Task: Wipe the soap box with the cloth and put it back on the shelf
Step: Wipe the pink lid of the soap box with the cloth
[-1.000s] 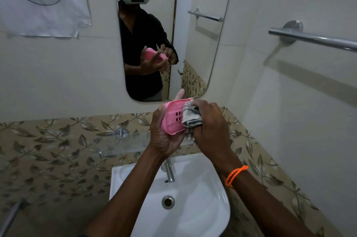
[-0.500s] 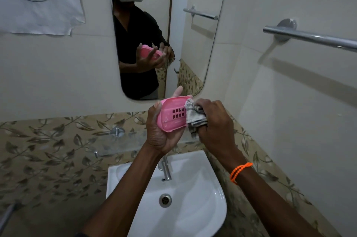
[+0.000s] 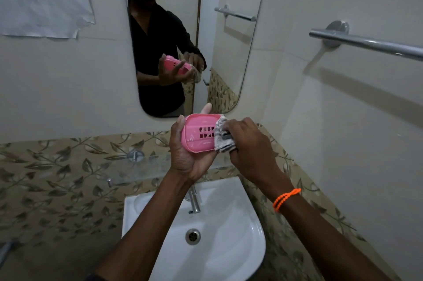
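A pink soap box (image 3: 198, 134) with slotted holes is held above the sink, its underside facing me. My left hand (image 3: 186, 157) grips it from the left and below, with the thumb on its left edge and fingertips showing past its top. My right hand (image 3: 248, 150) holds a bunched grey-and-white cloth (image 3: 223, 137) and presses it against the box's right end. The glass shelf (image 3: 142, 167) runs along the wall just below and left of my hands, partly hidden by my left wrist.
A white sink (image 3: 229, 244) with a metal tap (image 3: 194, 200) lies under my arms. The mirror (image 3: 229, 56) on the wall ahead reflects me and the box. A metal towel rail (image 3: 366, 43) juts from the right wall. A paper sheet (image 3: 45, 6) hangs upper left.
The soap box has turned in my left hand so that more of its slotted underside faces me. The cloth has stayed at the box's right end.
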